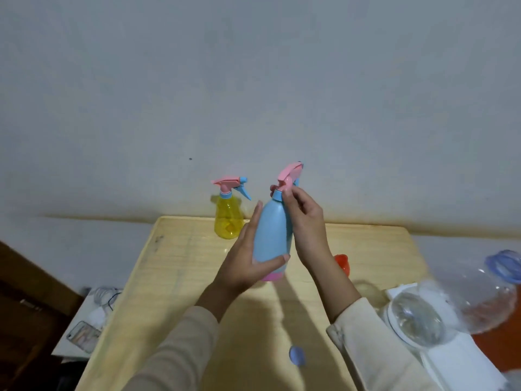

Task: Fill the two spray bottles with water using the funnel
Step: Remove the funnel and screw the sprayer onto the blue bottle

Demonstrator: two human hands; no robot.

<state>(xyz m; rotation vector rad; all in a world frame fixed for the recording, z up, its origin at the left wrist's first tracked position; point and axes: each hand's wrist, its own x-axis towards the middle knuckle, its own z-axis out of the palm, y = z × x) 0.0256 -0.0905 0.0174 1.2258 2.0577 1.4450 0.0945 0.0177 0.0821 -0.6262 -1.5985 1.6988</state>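
A light blue spray bottle (272,235) with a pink base is held tilted just above the wooden table (180,266). My left hand (245,258) wraps its lower body. My right hand (303,218) grips the blue collar under its pink spray head (290,174). A yellow spray bottle (228,218) with a pink and blue trigger head stands upright at the table's far edge, left of the blue one. A red funnel (343,263) lies on the table behind my right forearm, partly hidden.
A large clear plastic water bottle (456,303) with a blue neck ring lies on its side at the right on a white surface. A small blue cap (297,355) rests on the near table. A phone (83,335) and cables lie on a low white surface at left.
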